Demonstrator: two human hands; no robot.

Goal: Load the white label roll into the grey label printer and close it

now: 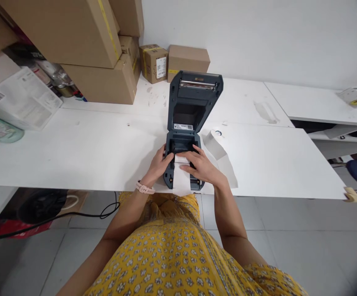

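Note:
A dark grey label printer (183,137) stands near the table's front edge with its lid (196,96) raised. Inside it sits a white label roll (182,158), and its paper strip (182,181) runs forward over the front lip. My left hand (159,165) grips the printer's left side wall, fingers outside and thumb over the inner edge by the roll. Spread fingers of my right hand (201,165) rest on the roll and strip from the right; what lies under the fingertips is hidden. A loose curled strip of paper (223,154) lies to the right of the printer.
Cardboard boxes (101,84) are stacked at the back left, with two smaller boxes (187,59) behind the printer. A white carton (22,98) and a green bottle (2,127) stand at far left. A black cable (82,213) hangs below the white table (277,164).

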